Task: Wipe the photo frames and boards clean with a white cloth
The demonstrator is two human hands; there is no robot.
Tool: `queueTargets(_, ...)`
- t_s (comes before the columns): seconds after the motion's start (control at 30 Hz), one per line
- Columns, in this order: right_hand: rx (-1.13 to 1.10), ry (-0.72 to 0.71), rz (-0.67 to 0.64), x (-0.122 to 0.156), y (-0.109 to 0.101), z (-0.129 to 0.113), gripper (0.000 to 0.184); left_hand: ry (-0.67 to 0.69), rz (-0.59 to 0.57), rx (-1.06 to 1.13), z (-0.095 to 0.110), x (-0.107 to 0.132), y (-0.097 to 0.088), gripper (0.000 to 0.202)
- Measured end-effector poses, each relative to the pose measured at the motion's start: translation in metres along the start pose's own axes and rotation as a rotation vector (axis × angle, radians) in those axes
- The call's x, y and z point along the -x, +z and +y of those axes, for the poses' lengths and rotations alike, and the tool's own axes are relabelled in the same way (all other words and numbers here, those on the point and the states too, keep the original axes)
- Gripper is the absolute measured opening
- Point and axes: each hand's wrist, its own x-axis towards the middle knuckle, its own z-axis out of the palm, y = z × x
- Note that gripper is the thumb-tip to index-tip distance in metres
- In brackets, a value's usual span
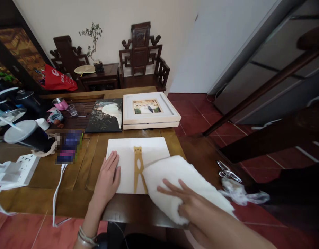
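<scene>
A white rectangular panel [125,148] lies flat on the wooden table, with a gold-coloured stand shaped like a two-legged easel [138,159] along its middle. My left hand [109,176] rests flat on the panel's left edge, fingers stretched out together and nothing held. A fluffy white cloth [169,167] covers the panel's lower right part and spreads past the table's edge. Pressed onto this cloth is my right hand [178,199], two fingers extended and the others bent into the fabric. The cloth hides part of the stand's right leg.
Behind the panel are stacked picture frames [151,119] and a dark photo panel [107,116]. To the left stand a lidded drink cup [32,138], a phone [69,147] with its cable, and a power strip [25,169]. Scissors [228,172] and clear plastic [236,192] lie at right.
</scene>
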Motion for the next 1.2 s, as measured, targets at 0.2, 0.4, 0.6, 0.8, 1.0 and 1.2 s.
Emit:
queueTargets(0.2, 0.054, 0.112, 0.042, -0.073, -0.019, 0.022, 0.035, 0.002, 0.007, -0.001, 0.000, 0.000, -0.001, 0.045)
queueTargets(0.4, 0.177, 0.145, 0.136, -0.121, -0.005, 0.007, 0.030, 0.012, 0.025, 0.012, 0.000, 0.000, -0.001, 0.046)
queueTargets(0.6, 0.229, 0.018, 0.146, -0.074, 0.041, -0.035, 0.018, 0.005, 0.015, 0.011, -0.001, 0.000, 0.000, 0.046)
queueTargets(0.8, 0.108, -0.119, 0.018, -0.038, 0.047, -0.039, 0.016, -0.007, -0.006, -0.005, 0.000, 0.001, 0.000, 0.046)
queueTargets(1.0, 0.205, -0.007, 0.114, -0.095, 0.017, -0.011, 0.029, -0.002, -0.005, 0.000, 0.000, 0.001, 0.000, 0.045)
queueTargets(1.2, 0.366, 0.099, 0.166, -0.146, 0.016, -0.014, 0.024, 0.004, 0.004, 0.000, -0.001, 0.001, 0.000, 0.045)
